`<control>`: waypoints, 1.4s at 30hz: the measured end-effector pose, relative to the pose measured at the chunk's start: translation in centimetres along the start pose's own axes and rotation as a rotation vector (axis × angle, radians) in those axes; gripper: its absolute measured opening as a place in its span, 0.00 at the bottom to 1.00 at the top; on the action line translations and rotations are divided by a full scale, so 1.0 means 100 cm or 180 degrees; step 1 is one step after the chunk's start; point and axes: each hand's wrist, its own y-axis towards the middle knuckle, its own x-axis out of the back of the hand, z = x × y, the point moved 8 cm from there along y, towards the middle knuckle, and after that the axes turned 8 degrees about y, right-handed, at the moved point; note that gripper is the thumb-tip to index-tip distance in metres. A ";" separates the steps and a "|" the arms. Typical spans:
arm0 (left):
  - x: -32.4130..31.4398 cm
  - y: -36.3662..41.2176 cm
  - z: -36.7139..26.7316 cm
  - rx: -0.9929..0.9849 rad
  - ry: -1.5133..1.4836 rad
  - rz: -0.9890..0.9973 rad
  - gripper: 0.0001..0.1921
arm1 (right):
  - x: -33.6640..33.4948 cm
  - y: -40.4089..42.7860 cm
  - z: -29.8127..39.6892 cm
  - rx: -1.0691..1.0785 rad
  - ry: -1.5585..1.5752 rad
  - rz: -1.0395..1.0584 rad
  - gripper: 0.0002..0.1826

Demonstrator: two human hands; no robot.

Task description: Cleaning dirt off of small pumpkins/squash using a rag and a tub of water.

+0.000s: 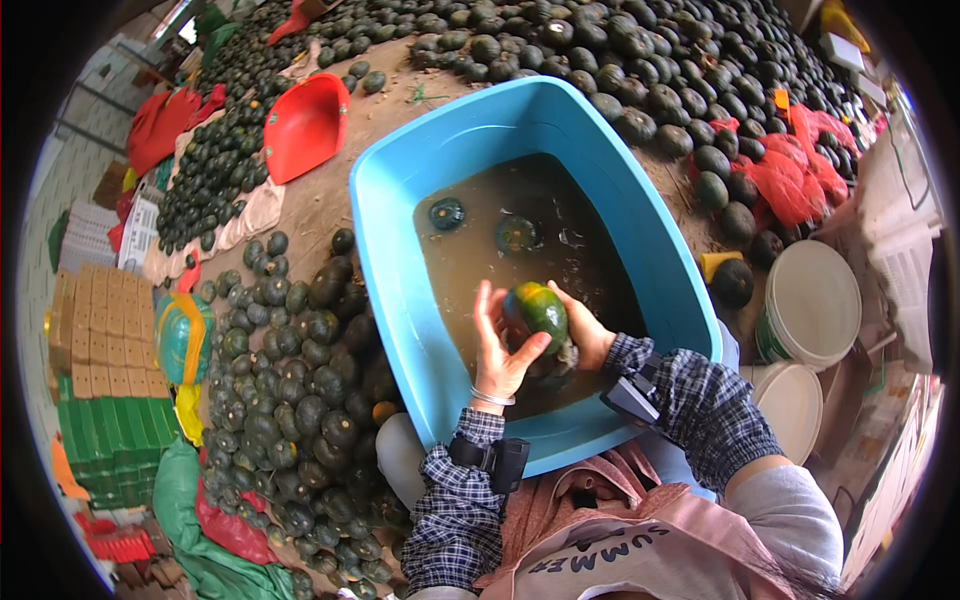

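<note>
A wet green squash [549, 313] with a yellow-orange patch is held above murky water in a large blue plastic tub [405, 300]. My left hand [501, 352] cups it from the left, palm up, with the thumb along its lower side. From the right, my right hand [589, 328] grips the same squash; its fingers are partly hidden behind it. Something greyish and wet, perhaps a cloth [567, 357], shows beneath the squash by the right hand. Two dark squashes, one nearer the left wall [447, 214] and one lower in the water [515, 234], lie in the tub.
Piled green squashes [300, 375] cover the floor at left, with a larger heap [637, 45] beyond the tub. A red plastic dustpan-like scoop [307, 127] lies at upper left. White buckets [814, 300] and red mesh bags [799, 169] are at right. Stacked cartons [109, 322] stand far left.
</note>
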 end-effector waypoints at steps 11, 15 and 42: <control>-0.005 -0.009 -0.060 -0.1424 0.2039 0.0174 0.47 | -0.027 -0.018 0.013 0.0812 -0.1027 -0.0104 0.35; 0.035 -0.023 -0.048 -0.1431 0.1090 -0.0344 0.57 | -0.011 0.004 0.002 0.0370 -0.1049 -0.0178 0.35; -0.016 -0.023 -0.038 -0.2108 0.2943 0.0709 0.26 | -0.020 -0.021 0.039 0.1920 -0.3193 -0.0522 0.23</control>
